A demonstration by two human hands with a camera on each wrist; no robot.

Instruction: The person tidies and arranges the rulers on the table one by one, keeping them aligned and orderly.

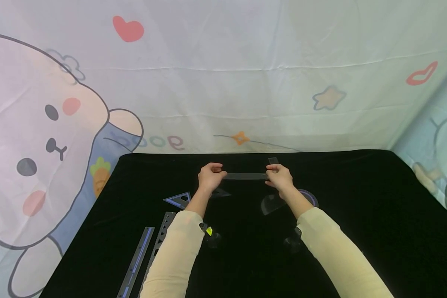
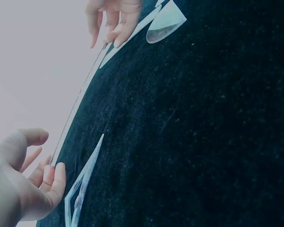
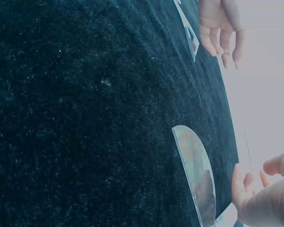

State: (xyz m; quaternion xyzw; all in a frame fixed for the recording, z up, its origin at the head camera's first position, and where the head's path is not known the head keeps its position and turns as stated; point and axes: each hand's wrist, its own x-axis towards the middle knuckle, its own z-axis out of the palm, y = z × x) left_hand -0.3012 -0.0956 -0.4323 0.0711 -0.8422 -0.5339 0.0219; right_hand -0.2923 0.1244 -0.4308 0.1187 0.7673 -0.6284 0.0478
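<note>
Cut off at head view's bottom: blue-striped ruler [image 1: 135,263]. Partly behind left sleeve [image 1: 173,256]: perforated ruler [image 1: 164,231]. Blurred, right wrist view: clear strip [image 1: 246,176].

Narrow, straight, see-through plastic strip [image 1: 245,176] gripped at both ends now! Held crosswise, unbent, nearly level, left to right; tips covered, clear middle exposed, seen over far part of black cloth [image 1: 365,231].

black-clothed table [image 1: 376,215]: 2 rulers [image 1: 136,260] left; set squares [image 1: 176,201], protractors [image 1: 270,205] farther back
</note>
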